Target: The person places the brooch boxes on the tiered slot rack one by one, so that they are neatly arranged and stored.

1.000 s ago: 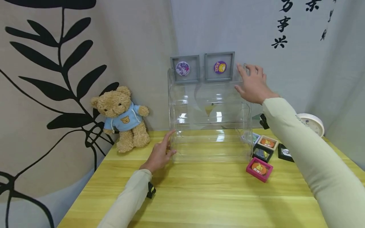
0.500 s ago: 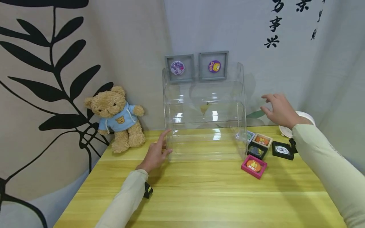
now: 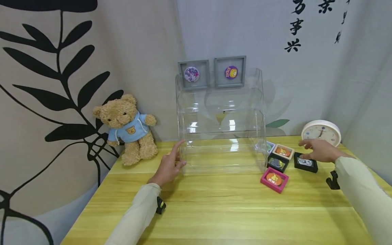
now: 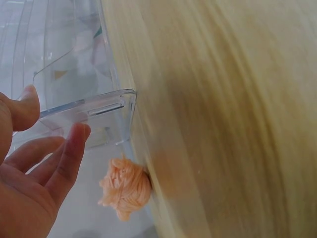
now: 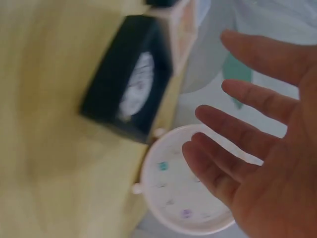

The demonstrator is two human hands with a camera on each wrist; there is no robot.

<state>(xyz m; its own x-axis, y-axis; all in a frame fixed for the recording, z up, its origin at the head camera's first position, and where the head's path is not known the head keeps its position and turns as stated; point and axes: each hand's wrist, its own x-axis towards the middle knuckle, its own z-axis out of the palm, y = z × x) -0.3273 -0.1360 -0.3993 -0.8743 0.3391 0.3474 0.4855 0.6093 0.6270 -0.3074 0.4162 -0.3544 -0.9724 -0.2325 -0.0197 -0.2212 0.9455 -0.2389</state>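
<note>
A clear tiered display stand (image 3: 220, 132) rises at the middle of the table. My left hand (image 3: 166, 167) is at its lower left side, the index finger stretched against the clear edge; in the left wrist view thumb and fingers (image 4: 74, 144) lie loosely about the side panel. My right hand (image 3: 321, 150) hovers with extended fingers over a black framed badge (image 3: 305, 162), apart from it in the right wrist view. A pink frame (image 3: 274, 179), another black frame (image 3: 277, 162) and a cream frame (image 3: 283, 151) lie nearby. Two grey frames (image 3: 194, 75) with round badges stand on the top tier.
A round white clock (image 3: 321, 132) stands behind my right hand. A teddy bear (image 3: 128, 129) in a blue hoodie leans at the back left. A peach-coloured, yarn-like ball (image 4: 126, 188) sits beside the stand's left side. Curtains hang behind the table (image 3: 214, 211).
My right hand has come away from the stand's upper right corner and moved right and down, to above the black frame. My left hand has stayed at the stand's left side.
</note>
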